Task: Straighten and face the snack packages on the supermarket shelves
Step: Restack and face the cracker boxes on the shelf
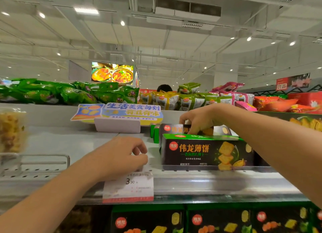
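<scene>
A black and green cracker box (pixel 200 153) stands face-forward at the front edge of the grey shelf (pixel 69 142). Right behind it stands a second, similar box (pixel 176 129). My right hand (pixel 198 119) reaches over the front box and its curled fingers grip the top of the rear box. My left hand (pixel 122 156) hovers over the shelf's front edge, left of the front box, with fingers loosely curled and nothing in them. More green boxes (pixel 154 130) stand further back, partly hidden.
A white price tag (pixel 129 187) hangs on the shelf rail under my left hand. A blue and yellow sign (pixel 120 111) stands at the shelf's back. Green, yellow and pink snack bags (pixel 78 93) lie on top. More cracker boxes (pixel 209 220) fill the shelf below.
</scene>
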